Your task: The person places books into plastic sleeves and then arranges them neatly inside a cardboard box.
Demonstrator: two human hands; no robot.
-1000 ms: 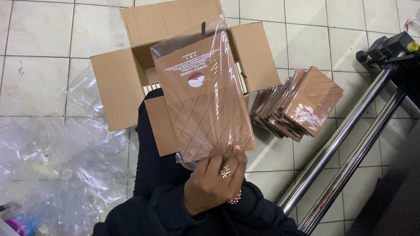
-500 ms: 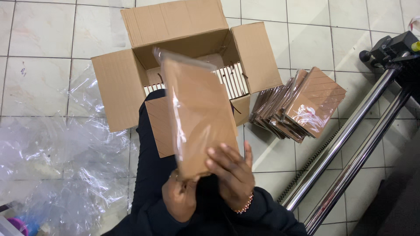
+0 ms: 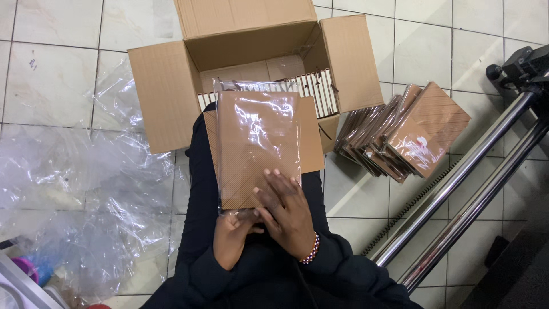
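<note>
**Notebook in clear wrap held over the lap**

Notebook (image 3: 257, 146), brown with fine diagonal ribbing and sealed in a glossy clear sleeve, is what I have in both hands. It sits upright in front of me, above my dark-clothed lap, its top edge reaching toward the open box and its lower edge down at my fingers.

My right hand (image 3: 289, 214) lies flat over the lower right corner of the cover, fingers spread and pressed on the plastic, a beaded bracelet (image 3: 311, 249) at the wrist. My left hand (image 3: 234, 237) is curled under the bottom edge, thumb and fingers closed on the loose end of the sleeve; I cannot see how far its fingers wrap behind.

Just beyond the notebook stands an open cardboard box (image 3: 166, 97), flaps folded out, on the tiled floor (image 3: 51, 74). Inside it I see a row of more notebooks (image 3: 311, 86) standing on edge, pale page edges up. One front flap lies behind the notebook I hold.

To my right, a leaning stack of wrapped notebooks (image 3: 412, 134) of the same kind rests on the floor, just beside the box. Further right, two shiny metal tubes (image 3: 457, 194) run diagonally, with a black fitting (image 3: 523, 63) at their upper end.

To my left, crumpled clear plastic sheeting (image 3: 80, 194) spreads over the tiles.
</note>
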